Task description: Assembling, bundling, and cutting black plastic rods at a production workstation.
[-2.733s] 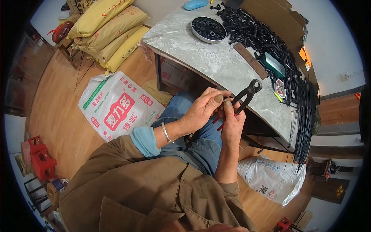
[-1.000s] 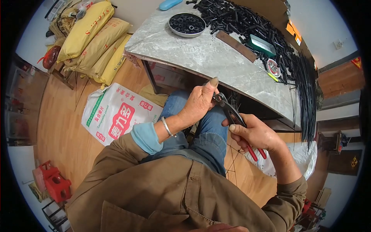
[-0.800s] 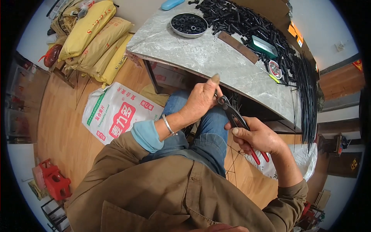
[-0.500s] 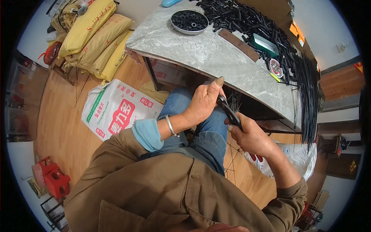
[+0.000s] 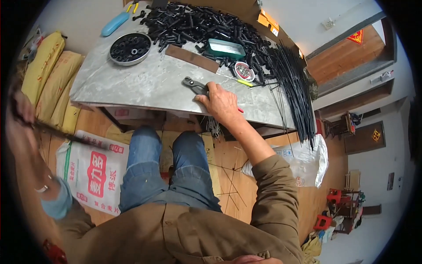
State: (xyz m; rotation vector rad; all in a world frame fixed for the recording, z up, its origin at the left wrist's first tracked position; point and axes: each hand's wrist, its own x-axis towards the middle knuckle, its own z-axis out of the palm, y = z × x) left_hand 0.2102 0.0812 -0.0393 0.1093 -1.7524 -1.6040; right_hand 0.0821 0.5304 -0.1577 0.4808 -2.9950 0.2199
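My right hand (image 5: 222, 103) is closed over a pair of dark pincers (image 5: 192, 83) at the table's front edge. Their jaws point left, and a bit of red handle shows beyond my palm. Out at the far left, my left hand (image 5: 25, 112) is smeared by motion. A long, dark, thin thing (image 5: 72, 135) runs from it over the white printed sack (image 5: 81, 176); it looks gripped, though the blur hides its kind. On the grey marbled table (image 5: 145, 90), a brown flat bar (image 5: 191, 58) lies beyond the pincers.
Black tubular parts (image 5: 202, 26) are heaped at the back, near a round tin (image 5: 130, 61) of black rings. Around them are a green box (image 5: 226, 49), a small dish (image 5: 244, 71) and a blue case (image 5: 115, 23). Black rods (image 5: 294, 88) overhang the right edge. Yellow sacks (image 5: 52, 88) stand left.
My hands have parted: the right has gone onto the tabletop with the pincers, and the left has swung far left with a long dark thing. The view has turned to the right.
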